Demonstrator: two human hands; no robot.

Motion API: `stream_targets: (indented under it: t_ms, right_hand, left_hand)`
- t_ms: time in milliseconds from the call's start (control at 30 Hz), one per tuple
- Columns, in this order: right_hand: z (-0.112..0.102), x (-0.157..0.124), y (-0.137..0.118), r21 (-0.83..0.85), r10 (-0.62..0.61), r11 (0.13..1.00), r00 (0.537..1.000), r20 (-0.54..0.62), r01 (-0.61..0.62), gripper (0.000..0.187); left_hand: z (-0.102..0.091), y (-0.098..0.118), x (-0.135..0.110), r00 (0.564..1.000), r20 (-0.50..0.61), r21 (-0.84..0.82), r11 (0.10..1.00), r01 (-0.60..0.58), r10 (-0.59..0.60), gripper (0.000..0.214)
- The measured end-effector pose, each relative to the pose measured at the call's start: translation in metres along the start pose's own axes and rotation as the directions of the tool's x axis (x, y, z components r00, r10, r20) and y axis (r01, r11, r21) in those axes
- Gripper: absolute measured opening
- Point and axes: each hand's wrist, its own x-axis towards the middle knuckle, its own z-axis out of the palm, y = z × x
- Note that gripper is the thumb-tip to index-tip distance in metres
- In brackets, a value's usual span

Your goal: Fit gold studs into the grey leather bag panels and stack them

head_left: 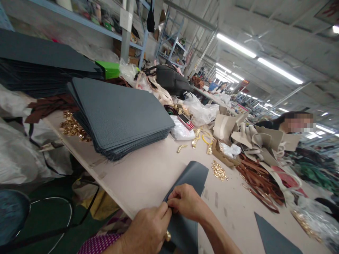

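Observation:
A dark grey leather panel (194,176) lies bent over on the table in front of me, its far end curling up. My left hand (148,225) is closed at the panel's left edge, thumb and finger pinched together. Right against it, my right hand (185,201) pinches the same edge with bent fingers. Any small part between the fingertips is hidden. A gold metal fitting (167,235) shows beside my left hand's lower fingers. Beyond the hands, a tall stack of dark grey panels (124,109) stands on the table, and small gold fittings (219,170) lie in a pile to the right.
The table (148,176) also bears a red phone (186,121), yellow tape roll (207,139), brown straps (262,180), beige pieces (225,125) and another grey panel (275,234). A stool (13,215) stands at left. A person (283,121) is at far right.

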Motion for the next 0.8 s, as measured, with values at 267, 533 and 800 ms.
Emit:
stream_targets:
  t_ms: [267, 533, 800]
  right_hand:
    - [-0.002, 0.009, -0.002, 0.107, 0.177, 0.976, 0.977, 0.122, -0.191, 0.007]
    - [-0.010, 0.013, -0.018, 0.057, 0.218, 0.972, 0.962, 0.166, -0.230, 0.016]
    - [0.003, -0.031, 0.010, -0.097, -0.072, 0.995, 0.905, -0.418, 0.034, 0.019]
  left_hand:
    - [-0.004, 0.001, 0.000, 0.998, 0.058, -0.043, 0.999, 0.025, -0.023, 0.041]
    - [-0.007, 0.005, 0.001, 0.998, 0.038, 0.010, 0.999, 0.046, -0.046, 0.051]
    - [0.000, -0.001, -0.003, 0.996, -0.086, 0.072, 0.997, 0.039, -0.033, 0.052]
